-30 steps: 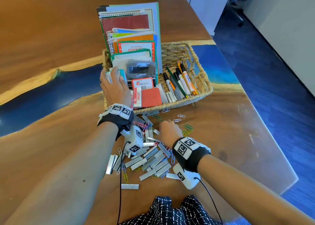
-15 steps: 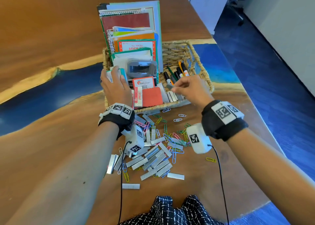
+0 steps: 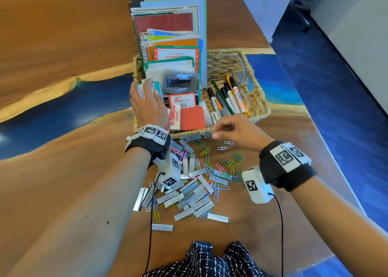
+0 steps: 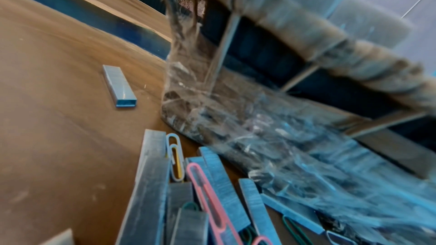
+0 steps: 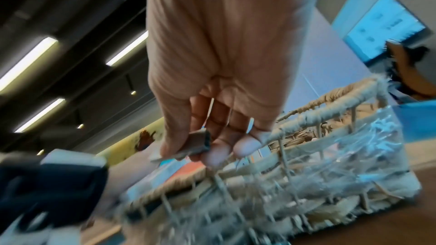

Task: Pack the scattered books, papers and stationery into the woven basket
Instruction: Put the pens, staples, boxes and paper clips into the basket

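**Right hand carrying a strip of staples by the basket**

Right hand (image 3: pixel 237 131) is hanging just over the near rim of the woven basket (image 3: pixel 259 100). Its thumb and fingers are pinching one small staple strip (image 3: pixel 209 133), and the other fingers are curling in loosely.

That strip could slip out and fall outside the rim, because the pinch is only catching one end. It could also break apart if squeezed too hard, I think.

Left hand (image 3: pixel 148 102) is reaching over the rim on the other side, with its fingers wrapping round a small white and teal box (image 3: pixel 157 87) inside the basket, next to the standing books (image 3: pixel 168 35).

Below both wrists, a pile of staple strips (image 3: pixel 189 195) and colored paper clips (image 3: pixel 218 167) is lying on the wooden table (image 3: pixel 63 192), waiting to be packed. Beyond the right hand's fingers, the markers (image 3: pixel 231 100) are lying inside the basket.
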Demonstrator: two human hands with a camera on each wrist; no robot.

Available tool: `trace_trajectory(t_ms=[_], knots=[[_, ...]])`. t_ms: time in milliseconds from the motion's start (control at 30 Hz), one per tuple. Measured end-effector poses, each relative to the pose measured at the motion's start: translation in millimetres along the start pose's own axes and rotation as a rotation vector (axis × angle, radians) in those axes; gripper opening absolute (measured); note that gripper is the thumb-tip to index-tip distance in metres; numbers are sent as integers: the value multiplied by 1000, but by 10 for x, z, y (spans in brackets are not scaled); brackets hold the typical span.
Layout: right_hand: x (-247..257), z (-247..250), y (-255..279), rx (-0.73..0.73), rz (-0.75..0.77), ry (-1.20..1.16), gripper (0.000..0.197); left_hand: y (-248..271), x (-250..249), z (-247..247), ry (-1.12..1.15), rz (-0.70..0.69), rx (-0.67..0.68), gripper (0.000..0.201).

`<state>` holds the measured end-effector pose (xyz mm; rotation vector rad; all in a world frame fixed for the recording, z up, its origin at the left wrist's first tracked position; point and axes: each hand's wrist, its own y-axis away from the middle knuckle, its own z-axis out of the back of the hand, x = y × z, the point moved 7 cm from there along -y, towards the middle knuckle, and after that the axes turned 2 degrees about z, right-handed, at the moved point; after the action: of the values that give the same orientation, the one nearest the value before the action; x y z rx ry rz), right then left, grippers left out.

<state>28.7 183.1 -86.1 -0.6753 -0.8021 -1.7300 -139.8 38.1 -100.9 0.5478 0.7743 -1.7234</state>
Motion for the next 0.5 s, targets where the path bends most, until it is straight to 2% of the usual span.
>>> trace_trajectory(t_ms=[100, 167, 233, 367, 500], knots=[[-90, -193, 128, 115, -23, 155, 8, -1, 3, 3, -12, 9, 3, 38], [-180, -281, 173, 144, -54, 291, 12, 7, -7, 6, -14, 12, 6, 38], [-236, -316, 188, 125, -88, 340, 13, 13, -15, 11, -12, 13, 9, 38], [-185, -334, 228, 49, -45, 327, 10, 16, -16, 20, -13, 15, 0, 37], [-231, -275, 249, -39, -74, 228, 8, 15, -24, 26, -15, 16, 2, 38]])
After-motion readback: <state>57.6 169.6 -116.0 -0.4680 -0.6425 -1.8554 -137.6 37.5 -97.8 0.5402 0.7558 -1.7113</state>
